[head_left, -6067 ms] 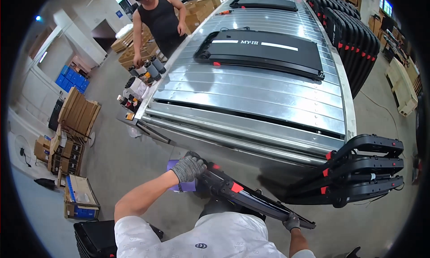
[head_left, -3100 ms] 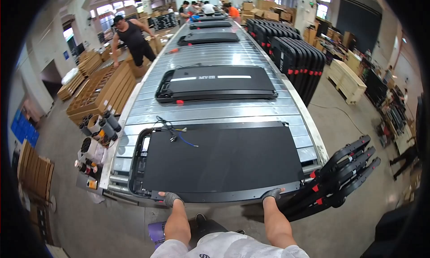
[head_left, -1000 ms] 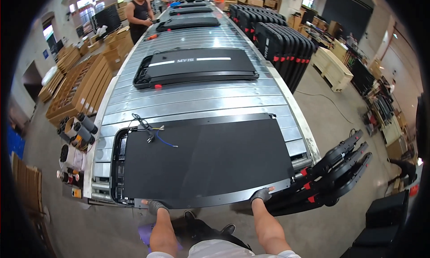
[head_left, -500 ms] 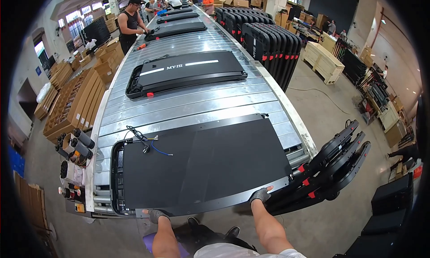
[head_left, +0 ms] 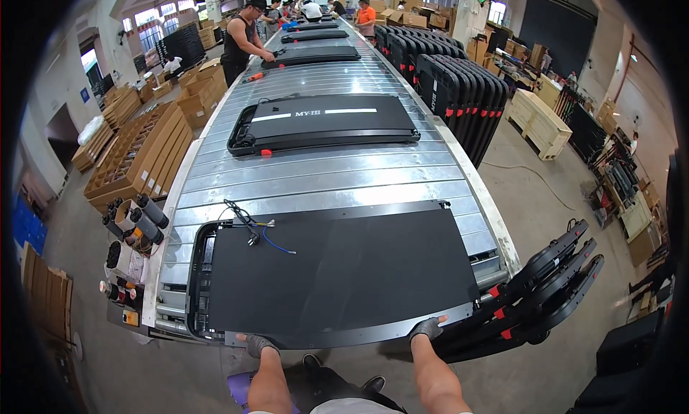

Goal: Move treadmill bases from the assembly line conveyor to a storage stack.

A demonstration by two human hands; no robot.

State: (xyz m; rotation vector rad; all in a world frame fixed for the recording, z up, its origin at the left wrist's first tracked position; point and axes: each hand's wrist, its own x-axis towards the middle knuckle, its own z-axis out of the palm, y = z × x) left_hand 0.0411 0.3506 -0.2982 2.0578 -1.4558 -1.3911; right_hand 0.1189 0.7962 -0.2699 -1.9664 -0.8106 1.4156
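A wide flat black panel lies over a black treadmill-like frame at the near end of the conveyor. Both hands wear grey fingerless gloves. At the panel's near edge, my left hand is closed around the left part of the rim. My right hand grips the same rim near its right corner, thumb on top. The fingers beneath the edge are hidden. On the panel's far left corner rest a coiled black power cord with a plug and a loose blue wire.
Farther along the metal conveyor lies another black treadmill base. A co-worker works on the left side. Folded black units lean near my right. Grey motors stand on a side stand left. Cartons line the floor.
My view has shifted slightly, so the scene sits lower and more to the right. Both hands keep their hold on the panel's near edge, with little visible movement against the frame.
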